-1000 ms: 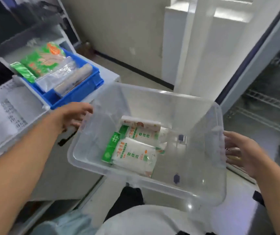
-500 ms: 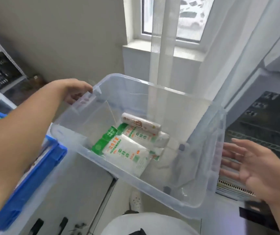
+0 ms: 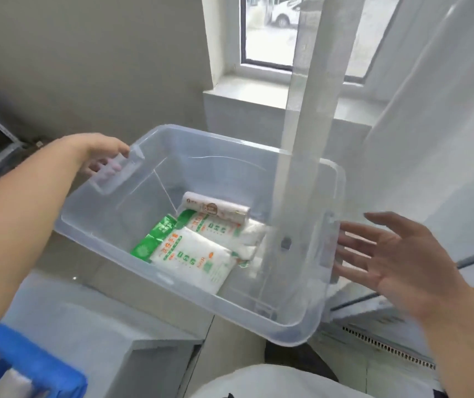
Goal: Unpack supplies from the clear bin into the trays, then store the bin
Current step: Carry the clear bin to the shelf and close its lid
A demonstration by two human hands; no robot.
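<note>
The bin (image 3: 172, 285) hung between the left hand (image 3: 98, 156), at its far-left handle, and the right hand (image 3: 396, 254), just beside its right end. Inside, two flat packets (image 3: 190, 257) lay overlapping, a roll (image 3: 215, 209) behind them. A tray (image 3: 29, 369) sat near left, a window (image 3: 270, 30) far behind

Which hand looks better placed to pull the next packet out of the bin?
Probably the right hand: it is open and holds nothing, beside the bin wall. The left hand grips the bin's handle. The packets lie inside.
</note>
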